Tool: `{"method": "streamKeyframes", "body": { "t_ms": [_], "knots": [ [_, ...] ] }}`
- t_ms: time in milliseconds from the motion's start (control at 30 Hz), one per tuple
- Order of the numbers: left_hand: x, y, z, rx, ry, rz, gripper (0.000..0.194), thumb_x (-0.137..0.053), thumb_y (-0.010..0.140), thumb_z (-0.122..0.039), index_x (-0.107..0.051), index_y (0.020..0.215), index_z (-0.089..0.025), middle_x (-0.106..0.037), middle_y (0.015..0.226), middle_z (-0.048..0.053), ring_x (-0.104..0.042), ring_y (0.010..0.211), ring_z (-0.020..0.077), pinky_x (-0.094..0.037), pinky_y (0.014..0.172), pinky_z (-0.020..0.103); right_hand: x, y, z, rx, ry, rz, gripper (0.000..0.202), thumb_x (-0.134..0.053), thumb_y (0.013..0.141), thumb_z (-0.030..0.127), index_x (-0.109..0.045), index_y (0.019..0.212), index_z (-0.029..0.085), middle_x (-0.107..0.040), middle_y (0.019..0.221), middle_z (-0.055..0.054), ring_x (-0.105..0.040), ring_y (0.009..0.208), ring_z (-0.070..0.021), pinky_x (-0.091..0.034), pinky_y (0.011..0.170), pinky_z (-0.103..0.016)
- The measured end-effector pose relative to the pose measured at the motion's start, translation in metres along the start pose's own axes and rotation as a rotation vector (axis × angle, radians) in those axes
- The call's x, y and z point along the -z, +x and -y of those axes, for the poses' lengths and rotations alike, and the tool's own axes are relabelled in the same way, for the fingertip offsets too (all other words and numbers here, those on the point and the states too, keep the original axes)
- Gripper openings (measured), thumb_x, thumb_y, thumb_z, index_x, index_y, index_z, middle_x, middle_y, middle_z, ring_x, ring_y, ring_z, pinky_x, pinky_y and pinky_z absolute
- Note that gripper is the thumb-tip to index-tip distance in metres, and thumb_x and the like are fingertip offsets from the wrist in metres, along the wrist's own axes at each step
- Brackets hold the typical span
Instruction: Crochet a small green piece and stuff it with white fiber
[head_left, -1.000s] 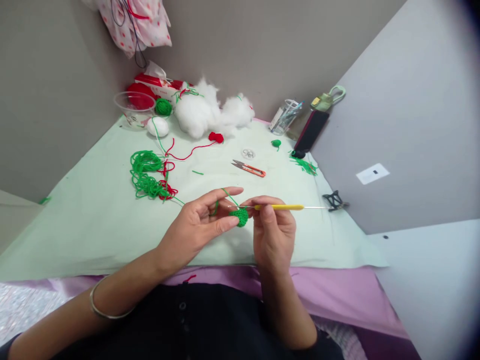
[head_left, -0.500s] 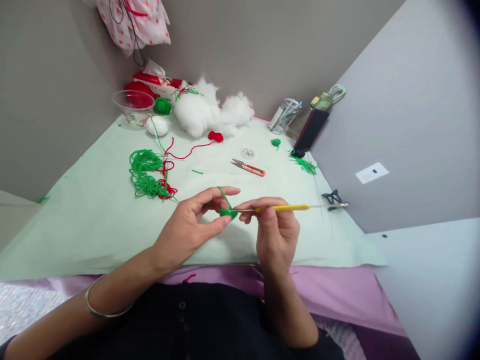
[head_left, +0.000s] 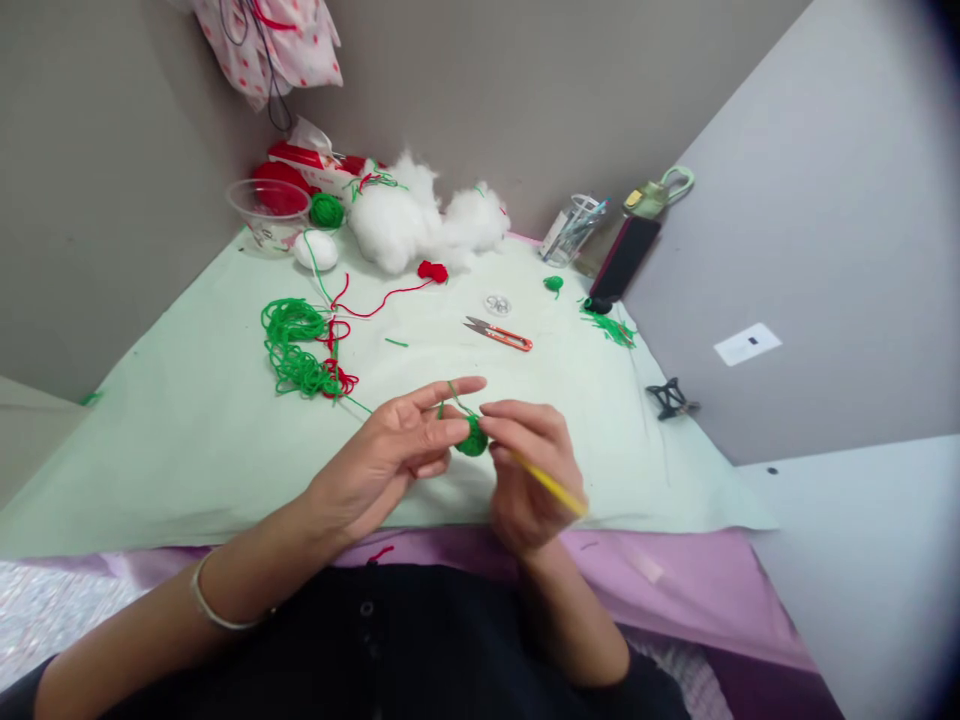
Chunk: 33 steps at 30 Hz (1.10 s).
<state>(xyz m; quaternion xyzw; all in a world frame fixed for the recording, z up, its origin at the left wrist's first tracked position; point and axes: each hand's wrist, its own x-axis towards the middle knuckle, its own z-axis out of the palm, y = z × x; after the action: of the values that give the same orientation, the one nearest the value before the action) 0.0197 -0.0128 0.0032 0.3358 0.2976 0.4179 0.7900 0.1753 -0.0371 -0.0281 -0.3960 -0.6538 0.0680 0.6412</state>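
On my feed I count two hands, left hand (head_left: pixel 390 455) and right hand (head_left: pixel 536 475); two green pieces, a held piece (head_left: pixel 472 440) and a loose piece (head_left: pixel 553 284); one yellow-handled tool (head_left: pixel 551 485), one pair of snips (head_left: pixel 510 339), one phone (head_left: pixel 626 258), one bottle (head_left: pixel 646 200), one bracelet (head_left: pixel 200 593), one tissue box (head_left: pixel 327 178), one clear tub (head_left: pixel 259 236), one white ball (head_left: pixel 318 252).

Left hand (head_left: pixel 397 450): green crochet piece (head_left: pixel 472 437) | right hand (head_left: pixel 536 475): yellow-handled hook (head_left: pixel 551 483)
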Motion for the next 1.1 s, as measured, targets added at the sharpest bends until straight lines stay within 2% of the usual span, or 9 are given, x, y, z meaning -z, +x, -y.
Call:
{"method": "streamKeyframes", "body": {
  "t_ms": [67,200,300,467,567,667,800,933,1100],
  "knots": [
    [0.000,0.001,-0.004,-0.014,-0.029,-0.015,0.042,-0.081,0.082,-0.025,-0.074,0.123,-0.019,-0.050,0.080,-0.002,-0.028,0.060,0.0054,-0.024,0.048,0.018,0.001,0.008,0.002,-0.176,0.230,-0.041,0.023,-0.056,0.101,0.023,-0.076,0.106,0.031,-0.073,0.093,-0.004,-0.067,0.077,-0.0179,-0.056,0.068,-0.037],
    [0.000,0.000,-0.003,-0.115,0.089,-0.013,0.043,-0.083,0.080,-0.025,-0.075,0.122,-0.023,-0.055,0.085,0.000,-0.041,0.066,0.0079,-0.031,0.051,0.018,0.000,0.016,0.003,-0.390,0.474,-0.022,0.019,-0.056,0.101,0.028,-0.075,0.097,0.028,-0.071,0.088,-0.002,-0.064,0.070,-0.0149,-0.055,0.065,-0.033],
    [0.001,-0.001,0.001,-0.176,0.221,-0.016,0.040,-0.080,0.083,-0.028,-0.075,0.123,-0.026,-0.058,0.087,0.000,-0.047,0.072,0.0099,-0.040,0.059,0.020,-0.002,0.016,0.003,-0.338,0.371,0.049,0.016,-0.060,0.099,0.028,-0.076,0.098,0.028,-0.074,0.092,-0.003,-0.069,0.087,-0.0190,-0.058,0.074,-0.036],
    [0.001,0.002,0.006,-0.224,0.215,-0.086,0.045,-0.081,0.082,-0.024,-0.073,0.126,-0.027,-0.064,0.092,-0.001,-0.049,0.073,0.0093,-0.044,0.066,0.020,-0.005,0.002,-0.001,-0.143,0.070,0.062,0.025,-0.064,0.096,0.018,-0.076,0.111,0.034,-0.073,0.099,-0.004,-0.069,0.090,-0.0193,-0.059,0.075,-0.037],
    [-0.002,0.002,0.006,-0.150,0.070,-0.087,0.045,-0.081,0.083,-0.025,-0.072,0.128,-0.025,-0.062,0.083,-0.002,-0.045,0.066,0.0066,-0.042,0.062,0.018,-0.008,-0.008,-0.005,-0.007,-0.094,0.061,0.034,-0.071,0.090,0.017,-0.076,0.116,0.038,-0.073,0.108,-0.005,-0.070,0.097,-0.0228,-0.060,0.081,-0.041],
    [-0.003,0.002,0.004,-0.026,-0.058,-0.028,0.044,-0.081,0.083,-0.025,-0.073,0.126,-0.021,-0.060,0.081,-0.002,-0.044,0.064,0.0055,-0.041,0.060,0.017,-0.008,-0.009,-0.007,0.016,-0.061,0.055,0.034,-0.071,0.090,0.016,-0.076,0.115,0.039,-0.074,0.107,-0.004,-0.071,0.096,-0.0229,-0.060,0.081,-0.041],
    [0.005,0.005,-0.002,0.082,-0.120,0.088,0.042,-0.080,0.082,-0.021,-0.075,0.124,-0.020,-0.059,0.082,0.000,-0.042,0.062,0.0056,-0.042,0.059,0.017,-0.003,0.005,-0.002,-0.114,0.160,0.005,0.024,-0.062,0.097,0.020,-0.077,0.109,0.034,-0.074,0.097,-0.004,-0.070,0.085,-0.0194,-0.059,0.072,-0.037],
    [0.013,0.007,-0.008,0.046,-0.089,0.108,0.032,-0.079,0.081,-0.022,-0.081,0.114,-0.019,-0.058,0.083,0.002,-0.045,0.067,0.0077,-0.040,0.056,0.017,0.005,0.019,0.001,-0.389,0.452,-0.046,0.015,-0.061,0.099,0.029,-0.076,0.097,0.027,-0.070,0.084,-0.002,-0.064,0.066,-0.0146,-0.054,0.060,-0.032],
    [0.010,0.006,-0.004,-0.071,0.086,0.072,0.037,-0.080,0.081,-0.022,-0.079,0.118,-0.027,-0.061,0.090,0.001,-0.057,0.086,0.0120,-0.048,0.082,0.022,0.002,0.018,0.001,-0.473,0.550,0.024,0.015,-0.063,0.098,0.033,-0.075,0.094,0.025,-0.071,0.084,-0.002,-0.064,0.070,-0.0145,-0.054,0.062,-0.030]
  ]
}}
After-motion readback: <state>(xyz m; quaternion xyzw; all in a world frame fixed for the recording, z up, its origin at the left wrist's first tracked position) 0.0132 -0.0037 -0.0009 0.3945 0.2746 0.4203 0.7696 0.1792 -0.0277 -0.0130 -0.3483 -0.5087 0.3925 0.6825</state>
